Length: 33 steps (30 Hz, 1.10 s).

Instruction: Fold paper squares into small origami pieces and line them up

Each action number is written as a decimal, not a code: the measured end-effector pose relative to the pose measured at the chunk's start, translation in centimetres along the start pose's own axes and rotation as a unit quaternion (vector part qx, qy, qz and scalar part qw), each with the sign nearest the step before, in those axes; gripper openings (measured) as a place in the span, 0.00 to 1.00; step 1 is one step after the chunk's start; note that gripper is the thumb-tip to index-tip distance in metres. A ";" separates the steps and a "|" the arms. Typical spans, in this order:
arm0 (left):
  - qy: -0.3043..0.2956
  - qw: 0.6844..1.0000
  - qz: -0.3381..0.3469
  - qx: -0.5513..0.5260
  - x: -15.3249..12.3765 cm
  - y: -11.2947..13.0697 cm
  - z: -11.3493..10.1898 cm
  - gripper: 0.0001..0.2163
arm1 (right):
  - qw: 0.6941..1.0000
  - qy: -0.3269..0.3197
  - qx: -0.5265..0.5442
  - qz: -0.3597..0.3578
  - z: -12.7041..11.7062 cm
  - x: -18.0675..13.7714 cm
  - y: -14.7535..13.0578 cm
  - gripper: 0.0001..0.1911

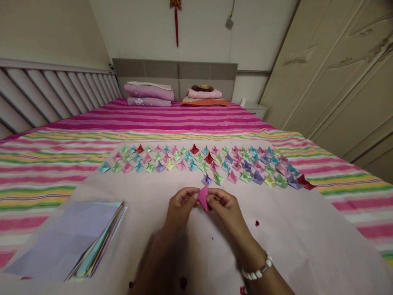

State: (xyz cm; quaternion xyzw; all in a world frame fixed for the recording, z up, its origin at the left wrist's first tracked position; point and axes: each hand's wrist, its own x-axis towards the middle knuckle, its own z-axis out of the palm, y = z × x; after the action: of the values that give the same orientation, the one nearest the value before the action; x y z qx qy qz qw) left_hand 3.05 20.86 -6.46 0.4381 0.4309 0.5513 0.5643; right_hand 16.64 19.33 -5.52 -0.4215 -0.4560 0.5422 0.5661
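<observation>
Two hands, left hand (181, 200) and right hand (223, 203), pinch a small pink folded paper piece (203, 196) between fingertips to crease it, just in front of the rows of colourful folded paper shapes (202, 164) on the bed.

On my feed the body comes down to two hands and the forearms behind them. The left hand (181, 203) and the right hand (225, 205) are both bare and slim-fingered; the nails are too small for me to judge. Back from the grip, the right wrist carries a bracelet (257, 270) of round white beads, strung in a single row and sitting snug. The right forearm (272, 283) runs bare from there to the lower edge of my view. The left forearm (156, 258), equally bare behind the grip, is blurred and shadowed, so I read no detail on it.
</observation>
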 end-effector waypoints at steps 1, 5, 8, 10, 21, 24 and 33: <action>0.005 1.000 0.005 0.012 -0.1 0.0 0.1 0.10 | 1.000 0.005 -0.008 -0.009 0.1 0.0 0.1 0.12; -0.007 0.997 0.057 0.051 -0.6 -0.3 0.5 0.08 | 0.996 0.035 -0.060 -0.058 0.4 -0.2 0.8 0.07; -0.004 0.987 0.124 0.098 -0.8 -0.7 0.7 0.09 | 0.988 0.064 -0.108 -0.085 0.4 -0.3 1.1 0.05; -0.003 0.979 0.157 0.131 -0.8 -1.0 0.8 0.12 | 0.978 0.082 -0.154 -0.116 0.3 -0.4 1.1 0.06; 0.005 0.953 0.213 0.215 -1.0 -1.5 0.8 0.11 | 0.942 0.078 -0.263 -0.191 0.4 -0.9 0.8 0.09; 0.014 0.958 0.194 0.211 -1.0 -1.7 0.8 0.14 | 0.952 0.086 -0.237 -0.177 0.3 -0.7 0.9 0.09; -0.094 0.906 0.305 0.277 -0.7 -0.6 -0.1 0.14 | 0.994 0.074 -0.080 -0.029 -0.3 -0.2 0.9 0.09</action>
State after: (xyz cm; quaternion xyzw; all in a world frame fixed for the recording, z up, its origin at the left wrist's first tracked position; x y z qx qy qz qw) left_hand 3.06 20.11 -7.07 0.7365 0.3570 0.5111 0.2625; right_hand 16.68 19.23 -6.48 -0.4910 -0.4662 0.4547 0.5786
